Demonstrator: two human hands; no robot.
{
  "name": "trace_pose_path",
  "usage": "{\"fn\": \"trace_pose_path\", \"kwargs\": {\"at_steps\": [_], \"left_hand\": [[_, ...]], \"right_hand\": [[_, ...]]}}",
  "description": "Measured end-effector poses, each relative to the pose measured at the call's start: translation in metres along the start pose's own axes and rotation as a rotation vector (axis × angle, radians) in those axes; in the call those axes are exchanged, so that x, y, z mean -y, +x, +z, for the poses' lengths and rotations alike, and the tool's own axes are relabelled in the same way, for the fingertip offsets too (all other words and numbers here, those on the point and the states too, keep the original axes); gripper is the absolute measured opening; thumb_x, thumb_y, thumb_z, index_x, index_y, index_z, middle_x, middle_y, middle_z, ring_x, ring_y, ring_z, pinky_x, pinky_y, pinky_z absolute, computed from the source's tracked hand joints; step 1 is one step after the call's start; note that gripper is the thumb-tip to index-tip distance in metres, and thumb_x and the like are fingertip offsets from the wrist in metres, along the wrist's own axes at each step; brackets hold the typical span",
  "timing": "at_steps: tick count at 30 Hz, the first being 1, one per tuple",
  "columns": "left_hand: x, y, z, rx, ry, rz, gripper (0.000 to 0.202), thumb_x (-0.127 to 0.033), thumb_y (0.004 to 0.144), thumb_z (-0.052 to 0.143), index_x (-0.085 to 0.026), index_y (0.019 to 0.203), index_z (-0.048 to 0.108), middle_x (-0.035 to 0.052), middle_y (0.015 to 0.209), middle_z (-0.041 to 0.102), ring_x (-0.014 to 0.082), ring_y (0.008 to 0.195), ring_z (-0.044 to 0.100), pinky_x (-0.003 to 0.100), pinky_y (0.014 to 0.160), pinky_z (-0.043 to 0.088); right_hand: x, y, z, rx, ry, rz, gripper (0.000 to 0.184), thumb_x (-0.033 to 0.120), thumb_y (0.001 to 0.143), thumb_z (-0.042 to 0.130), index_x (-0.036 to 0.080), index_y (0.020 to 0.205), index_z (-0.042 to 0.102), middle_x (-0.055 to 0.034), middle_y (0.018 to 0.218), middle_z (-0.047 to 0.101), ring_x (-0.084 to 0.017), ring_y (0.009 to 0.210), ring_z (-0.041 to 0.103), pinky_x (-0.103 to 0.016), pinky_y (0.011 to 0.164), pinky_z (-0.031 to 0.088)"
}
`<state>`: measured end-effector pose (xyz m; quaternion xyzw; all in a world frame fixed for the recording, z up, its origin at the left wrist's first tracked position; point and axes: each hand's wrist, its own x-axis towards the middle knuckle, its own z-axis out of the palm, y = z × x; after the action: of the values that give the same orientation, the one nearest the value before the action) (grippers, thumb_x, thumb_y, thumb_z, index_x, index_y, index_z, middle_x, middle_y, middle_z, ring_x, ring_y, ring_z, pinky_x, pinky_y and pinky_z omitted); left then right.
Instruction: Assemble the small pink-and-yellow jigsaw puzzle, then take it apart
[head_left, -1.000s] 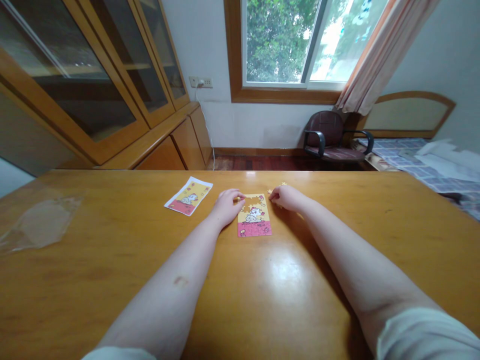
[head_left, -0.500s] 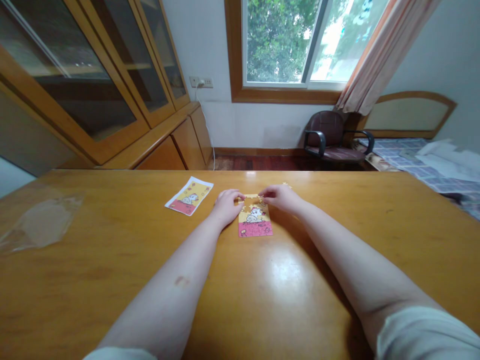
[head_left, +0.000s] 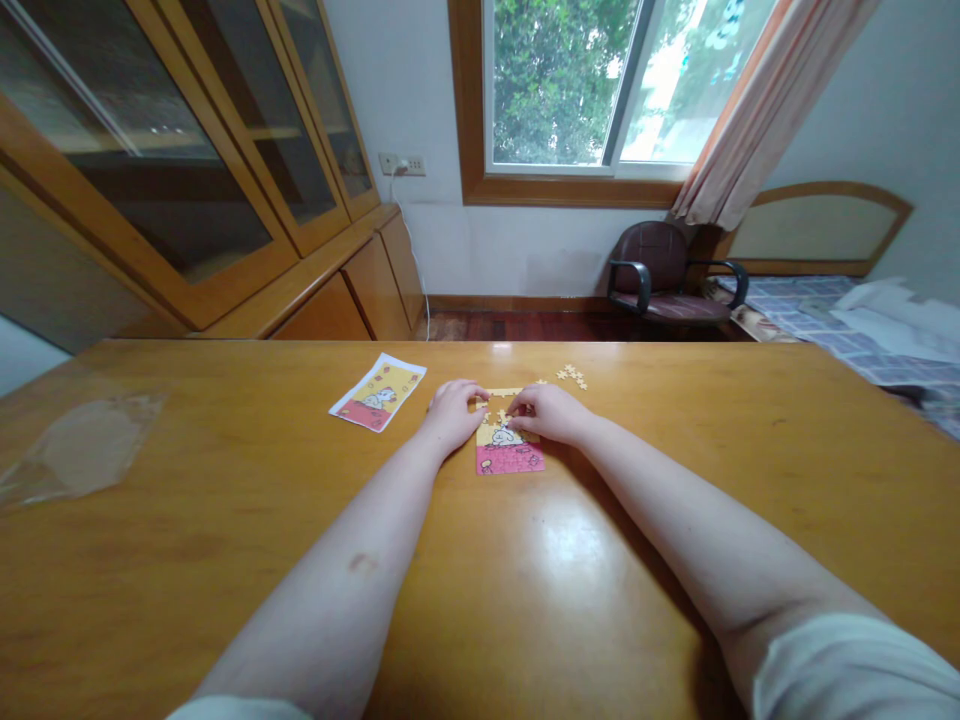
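Observation:
A partly assembled jigsaw puzzle [head_left: 511,459] lies flat on the table, pink at the near end and yellow farther up, with a white cartoon animal in the middle. Bare table shows through a gap in its upper part. My left hand [head_left: 456,413] rests at the puzzle's upper left edge, thumb and curled fingers against it. My right hand [head_left: 553,412] reaches over the right side, fingertips pinched at a small puzzle piece [head_left: 502,414] by the gap; the fingers partly hide it and cover part of the animal.
Several loose puzzle pieces [head_left: 573,375] lie beyond my right hand. A printed reference picture [head_left: 379,392] lies to the left. A clear plastic bag [head_left: 86,445] is at the table's far left. Beyond the wooden table [head_left: 480,600] stand a cabinet [head_left: 315,290] and an armchair [head_left: 664,270].
My right hand has moved left and nearer, from the puzzle's upper right corner to over its middle, uncovering more loose pieces. My left hand has stayed in place.

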<state>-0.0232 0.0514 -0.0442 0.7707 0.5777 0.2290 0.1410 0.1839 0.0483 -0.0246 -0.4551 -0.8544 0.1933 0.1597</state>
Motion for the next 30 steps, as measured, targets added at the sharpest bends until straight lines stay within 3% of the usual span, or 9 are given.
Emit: {"fn": "trace_pose_path", "kwargs": {"at_steps": [4,7,15,30], "left_hand": [[0.0,0.0,0.0,0.0,0.0,-0.002,0.022,-0.027,0.075,0.062,-0.024,0.096,0.071,0.0057,0.12,0.063,0.0253,0.12,0.051,0.041,0.108,0.036],[0.0,0.0,0.0,0.004,0.002,-0.004,0.023,-0.026,0.075,0.062,-0.024,0.096,0.071,0.0056,0.12,0.064,0.0253,0.12,0.051,0.041,0.108,0.036],[-0.001,0.0,0.0,0.014,0.006,-0.014,0.024,-0.027,0.075,0.061,-0.024,0.098,0.071,0.0055,0.121,0.063,0.0248,0.12,0.051,0.04,0.108,0.036],[0.003,0.002,0.003,-0.008,0.009,0.004,0.023,-0.027,0.075,0.062,-0.026,0.096,0.071,0.0048,0.12,0.064,0.0245,0.119,0.052,0.041,0.107,0.037]], "right_hand": [[-0.007,-0.003,-0.003,-0.003,-0.036,-0.224,0.018,0.025,0.085,0.06,0.017,0.087,0.076,-0.0066,0.084,0.067,-0.015,0.076,0.06,-0.027,0.075,0.044],[-0.01,-0.004,-0.003,0.014,-0.041,-0.288,0.018,0.024,0.084,0.059,0.017,0.086,0.076,-0.0062,0.082,0.066,-0.015,0.074,0.059,-0.028,0.075,0.044],[-0.003,-0.004,-0.003,0.042,-0.068,-0.322,0.023,0.025,0.088,0.055,0.016,0.084,0.075,-0.0055,0.08,0.063,-0.014,0.071,0.057,-0.027,0.074,0.044],[0.004,-0.004,-0.001,0.08,-0.064,-0.31,0.023,0.029,0.088,0.058,0.018,0.101,0.074,-0.0083,0.092,0.066,-0.018,0.081,0.061,-0.031,0.081,0.045]]}}
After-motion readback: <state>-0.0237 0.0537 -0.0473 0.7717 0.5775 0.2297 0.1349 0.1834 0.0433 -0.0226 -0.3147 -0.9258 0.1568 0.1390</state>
